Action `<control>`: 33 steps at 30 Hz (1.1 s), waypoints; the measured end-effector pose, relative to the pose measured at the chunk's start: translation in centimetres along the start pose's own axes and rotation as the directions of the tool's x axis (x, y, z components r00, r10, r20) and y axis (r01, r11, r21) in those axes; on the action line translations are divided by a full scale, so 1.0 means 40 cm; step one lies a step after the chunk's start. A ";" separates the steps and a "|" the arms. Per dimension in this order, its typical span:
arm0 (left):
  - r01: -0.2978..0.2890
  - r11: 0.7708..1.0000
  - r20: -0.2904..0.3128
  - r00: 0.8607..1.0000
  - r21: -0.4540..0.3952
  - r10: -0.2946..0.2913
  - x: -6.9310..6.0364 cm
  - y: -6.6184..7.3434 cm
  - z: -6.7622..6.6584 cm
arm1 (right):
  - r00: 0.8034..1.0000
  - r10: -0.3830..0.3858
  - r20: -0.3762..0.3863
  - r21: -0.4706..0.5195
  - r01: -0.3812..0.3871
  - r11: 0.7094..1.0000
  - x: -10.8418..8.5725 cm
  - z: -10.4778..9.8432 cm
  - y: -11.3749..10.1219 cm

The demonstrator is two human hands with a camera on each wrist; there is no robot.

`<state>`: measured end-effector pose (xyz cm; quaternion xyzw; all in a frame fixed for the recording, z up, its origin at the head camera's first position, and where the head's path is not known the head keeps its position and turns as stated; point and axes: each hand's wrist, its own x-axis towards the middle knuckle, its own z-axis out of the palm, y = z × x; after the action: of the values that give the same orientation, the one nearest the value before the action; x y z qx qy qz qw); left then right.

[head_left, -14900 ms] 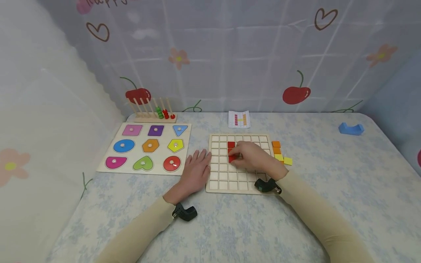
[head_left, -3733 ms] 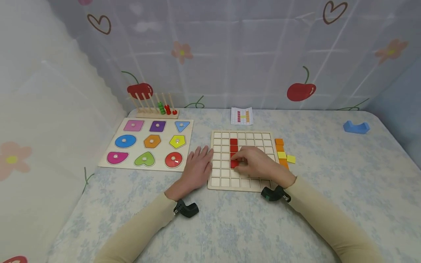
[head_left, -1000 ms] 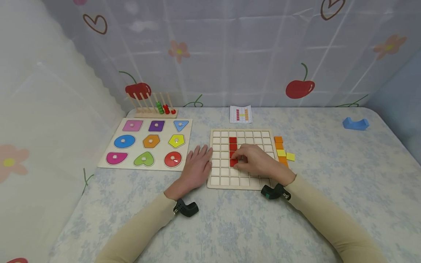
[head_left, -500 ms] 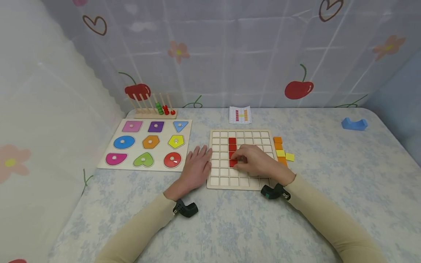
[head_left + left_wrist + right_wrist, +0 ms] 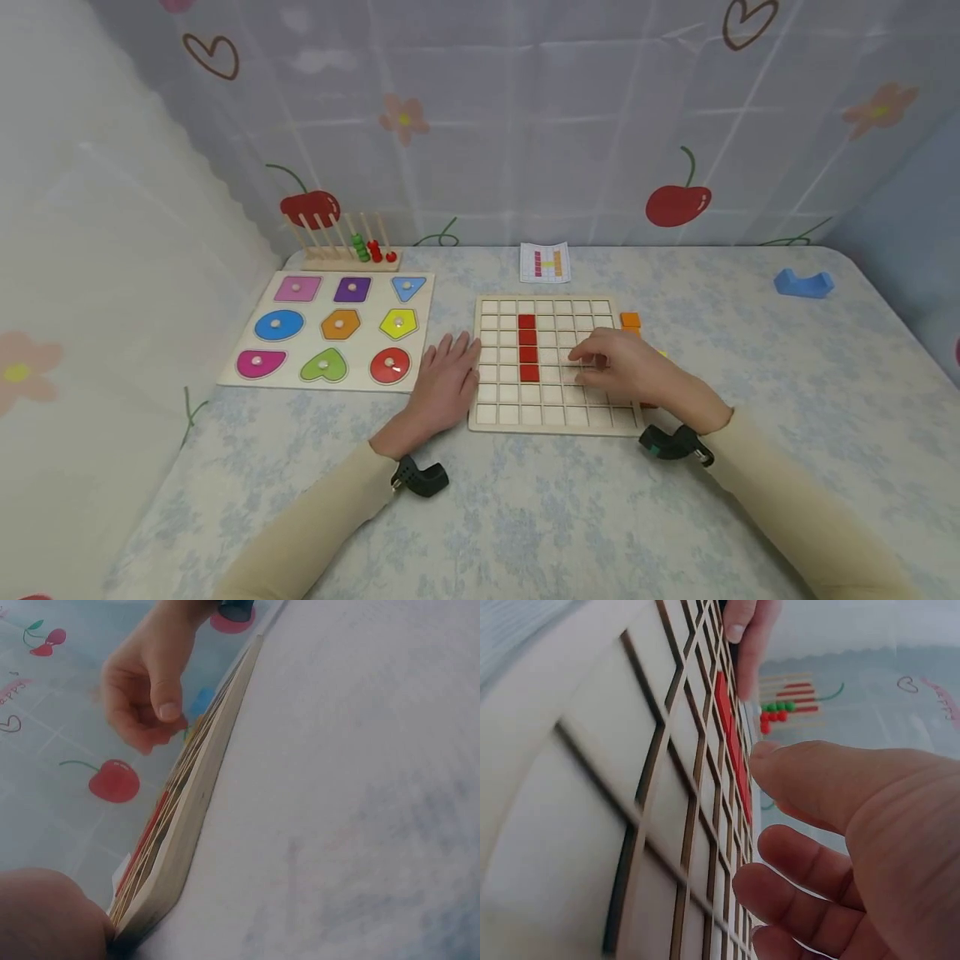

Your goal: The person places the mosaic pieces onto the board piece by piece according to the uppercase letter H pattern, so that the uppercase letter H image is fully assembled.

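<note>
Behind grid board [image 5: 548, 357]: curtain [image 5: 525, 158], lettering [image 5: 940, 697] perhaps "happy" | beneath: floral worktop [image 5: 517, 517] | above: right hand [image 5: 628, 363], released | left edge: left hand [image 5: 441, 387], relaxed

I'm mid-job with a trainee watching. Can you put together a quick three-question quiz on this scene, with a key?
1. How many red tiles sit in the grid board?
2. Look at the right hand. True or false: it is gripping one of the red tiles.
3. In the head view, what stands just behind the shape puzzle?

Key:
1. Four, in one column.
2. False; nothing shows in its grasp.
3. The pegged bead rack.
</note>
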<state>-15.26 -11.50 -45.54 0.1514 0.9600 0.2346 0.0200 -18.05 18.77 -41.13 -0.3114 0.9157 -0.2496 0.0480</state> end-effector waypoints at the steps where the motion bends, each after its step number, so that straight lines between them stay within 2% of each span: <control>1: -0.001 1.000 -0.002 1.000 -0.001 0.001 -0.001 0.000 0.000 | 1.000 0.006 -0.003 -0.006 -0.006 1.000 -0.010 -0.006 0.005; 8: -0.005 1.000 -0.021 1.000 0.006 0.005 -0.005 -0.007 -0.001 | 0.998 0.044 -0.034 -0.045 -0.045 0.998 -0.074 -0.037 0.027; 16: -0.016 1.000 -0.031 0.999 0.001 0.016 -0.004 -0.011 0.002 | 0.995 0.092 -0.049 -0.044 -0.095 0.995 -0.130 -0.051 0.046; 33: -0.021 1.000 -0.028 0.999 -0.005 0.021 -0.003 -0.001 0.000 | 0.990 0.125 -0.069 -0.072 -0.130 0.989 -0.196 -0.048 0.079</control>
<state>-15.16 -11.58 -45.56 0.1582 0.9579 0.2396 0.0044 -13.97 26.40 -41.53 -0.2456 0.9436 -0.2210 0.0224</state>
